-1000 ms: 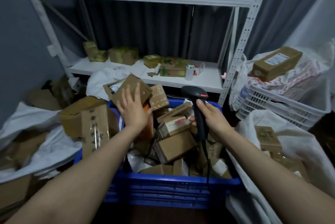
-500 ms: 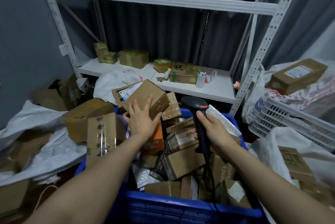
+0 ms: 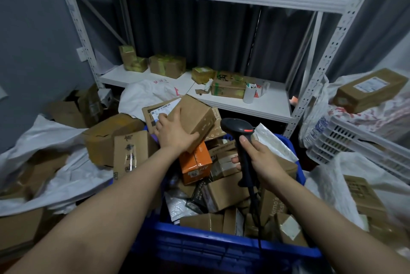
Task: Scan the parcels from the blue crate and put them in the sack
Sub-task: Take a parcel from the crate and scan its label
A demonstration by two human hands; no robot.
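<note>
Parcel (image 3: 195,118) tilted further than before, left grip (image 3: 173,133) clasping it, right grip (image 3: 259,160) still holding scanner (image 3: 237,127)

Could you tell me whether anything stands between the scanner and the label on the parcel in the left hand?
Yes. The label lies on the upper left face of the parcel, and the left hand covers its lower right corner. The scanner in the right hand sits right of the parcel, beside bare cardboard.
</note>
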